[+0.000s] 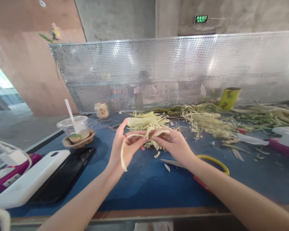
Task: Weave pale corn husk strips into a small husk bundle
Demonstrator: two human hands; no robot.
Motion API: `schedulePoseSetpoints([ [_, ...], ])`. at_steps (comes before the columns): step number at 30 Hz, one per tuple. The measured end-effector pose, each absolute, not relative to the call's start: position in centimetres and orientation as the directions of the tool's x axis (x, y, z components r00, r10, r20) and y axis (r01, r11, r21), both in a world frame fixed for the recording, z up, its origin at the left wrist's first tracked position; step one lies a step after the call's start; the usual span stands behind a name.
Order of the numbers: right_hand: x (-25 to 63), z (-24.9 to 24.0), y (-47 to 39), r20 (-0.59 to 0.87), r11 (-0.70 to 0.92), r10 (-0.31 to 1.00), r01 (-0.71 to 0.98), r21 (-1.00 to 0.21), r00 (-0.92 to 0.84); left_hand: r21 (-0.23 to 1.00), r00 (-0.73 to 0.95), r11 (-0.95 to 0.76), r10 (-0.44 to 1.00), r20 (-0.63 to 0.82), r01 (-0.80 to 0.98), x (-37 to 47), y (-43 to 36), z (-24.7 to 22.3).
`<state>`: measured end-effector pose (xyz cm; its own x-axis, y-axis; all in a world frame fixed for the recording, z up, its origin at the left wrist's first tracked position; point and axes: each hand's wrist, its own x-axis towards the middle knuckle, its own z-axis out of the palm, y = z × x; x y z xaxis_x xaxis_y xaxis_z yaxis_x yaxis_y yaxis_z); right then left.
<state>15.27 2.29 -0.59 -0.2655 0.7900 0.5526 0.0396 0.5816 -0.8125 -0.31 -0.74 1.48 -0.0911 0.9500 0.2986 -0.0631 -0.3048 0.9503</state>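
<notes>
Over the blue table, my left hand (127, 146) pinches a pale strip of dried husk (124, 150), whose loose end curls down past the thumb. My right hand (170, 141) closes its thumb and fingers on the same husk piece, close against the left fingertips. Just behind both hands lies a bundle of pale green husk leaves (148, 121). Scissors (214, 159) with a yellow and red handle rest under my right forearm, which partly hides them. Small husk scraps lie on the table near the blades.
On the left are a plastic cup with a straw (73, 125) in a cardboard holder, a black phone (62, 178), a white power bank (31, 179) and a purple power strip (13, 173). A perforated metal screen (159, 67) stands behind. Shredded husks (204, 123) and a yellow tube (228, 98) are at right.
</notes>
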Motion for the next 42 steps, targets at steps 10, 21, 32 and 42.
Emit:
schedulePoseSetpoints([
  [10,15.1,-0.8,2.2,0.409,0.411,0.867,-0.055,-0.91,-0.286,0.959,-0.059,-0.281,0.958,0.282,0.029,-0.1,-0.4,1.2],
  [21,16.3,-0.7,2.1,0.709,0.77,0.636,0.306,-0.56,-0.305,0.962,-0.008,-0.22,0.975,0.222,-0.164,-0.7,-0.2,0.9],
  [32,17.6,0.2,2.1,0.804,0.784,0.001,0.499,0.369,-0.595,0.972,0.081,-0.152,0.982,0.168,-0.18,-0.6,-0.2,0.7],
  [42,16.0,0.1,1.6,0.55,0.623,0.782,0.351,-0.699,-0.293,0.974,0.087,-0.216,0.971,0.222,-0.074,0.0,-1.0,1.6],
])
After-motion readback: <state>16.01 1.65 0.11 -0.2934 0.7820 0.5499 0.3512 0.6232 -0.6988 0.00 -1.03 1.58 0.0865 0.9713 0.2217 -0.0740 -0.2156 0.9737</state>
